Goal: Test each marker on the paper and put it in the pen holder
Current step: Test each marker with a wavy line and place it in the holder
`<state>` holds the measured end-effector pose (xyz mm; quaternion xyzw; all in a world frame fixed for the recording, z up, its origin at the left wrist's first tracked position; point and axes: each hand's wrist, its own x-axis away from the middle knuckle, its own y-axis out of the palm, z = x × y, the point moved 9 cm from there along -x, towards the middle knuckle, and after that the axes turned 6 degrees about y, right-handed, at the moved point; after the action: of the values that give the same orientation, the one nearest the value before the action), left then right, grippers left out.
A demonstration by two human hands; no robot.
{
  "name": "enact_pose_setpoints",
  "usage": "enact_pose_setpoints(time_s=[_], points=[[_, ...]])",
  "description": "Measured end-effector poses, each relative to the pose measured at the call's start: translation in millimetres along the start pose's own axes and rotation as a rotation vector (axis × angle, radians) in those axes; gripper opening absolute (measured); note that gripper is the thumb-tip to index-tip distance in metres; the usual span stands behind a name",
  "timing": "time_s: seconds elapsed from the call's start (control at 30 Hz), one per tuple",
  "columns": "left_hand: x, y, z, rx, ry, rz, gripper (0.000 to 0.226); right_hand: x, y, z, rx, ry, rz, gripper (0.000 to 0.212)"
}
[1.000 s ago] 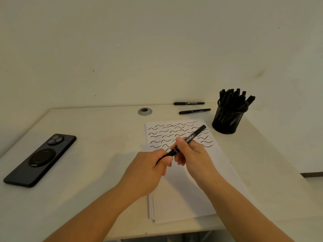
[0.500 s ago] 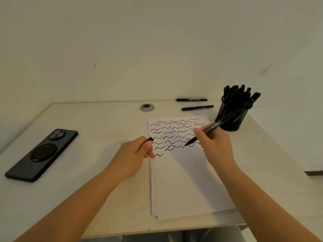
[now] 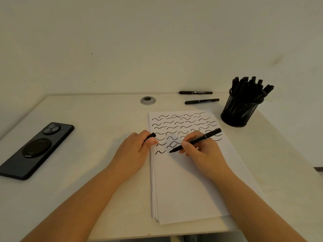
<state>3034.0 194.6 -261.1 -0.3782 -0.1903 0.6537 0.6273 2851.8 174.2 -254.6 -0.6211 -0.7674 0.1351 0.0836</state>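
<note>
An uncapped black marker [image 3: 195, 140] is pinched in the grip of the right hand [image 3: 203, 151], its tip pointed down-left and set at or just above the paper [image 3: 185, 180], just right of the lowest wavy stroke. The marker's cap [image 3: 150, 136] is enclosed by the curled fingers of the left hand [image 3: 134, 151], which rests at the paper's left edge, beside the right grip. The paper is a small stack, its upper part filled with rows of black wavy lines, its lower part blank below both hands. Beyond the right grip, up and to the right, a black mesh pen holder [image 3: 239, 110] packed with markers is seen near the surface's right edge. Further back, two capped markers [image 3: 201, 101] are laid near the wall, one behind the other. A round metal cable hole [image 3: 147, 100] is set in the pale surface [image 3: 87, 123] behind the left hand. Well to the left of the left grip, a dark phone [image 3: 36, 150] is laid face down near the left edge. Bare surface is left between phone and paper. A plain pale wall [image 3: 139, 41] is seen behind.
</note>
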Motion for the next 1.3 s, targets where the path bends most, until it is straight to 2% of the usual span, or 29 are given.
enact_pose_setpoints(time_s=[0.13, 0.37, 0.5, 0.63, 0.73, 0.9, 1.17, 1.3], points=[[-1, -1, 1, 0.001, 0.014, 0.010, 0.023, 1, 5, -2, 0.056, -0.027, -0.039, 0.015], [1, 1, -2, 0.002, 0.014, -0.002, 0.021, 0, -22, 8, 0.113, 0.014, 0.183, 0.016], [2, 0, 12, 0.026, 0.107, 0.023, 0.025, 3, -40, 9, -0.098, 0.030, 0.289, 0.014], [5, 4, 22, 0.127, 0.141, 0.016, 0.012, 2, -36, 10, -0.315, 0.076, 0.198, 0.015], [6, 8, 23, 0.157, 0.142, 0.005, 0.014, 2, -27, 7, -0.451, 0.079, 0.094, 0.025], [6, 11, 21, 0.168, 0.141, -0.012, 0.016, 5, -13, -1, -0.608, 0.060, -0.061, 0.023], [7, 11, 29, 0.131, 0.185, -0.044, 0.009, 5, -9, -2, -0.549, 0.047, -0.076, 0.025], [7, 11, 33, 0.117, 0.195, -0.048, 0.016, 7, -7, -4, -0.466, 0.029, -0.074, 0.026]])
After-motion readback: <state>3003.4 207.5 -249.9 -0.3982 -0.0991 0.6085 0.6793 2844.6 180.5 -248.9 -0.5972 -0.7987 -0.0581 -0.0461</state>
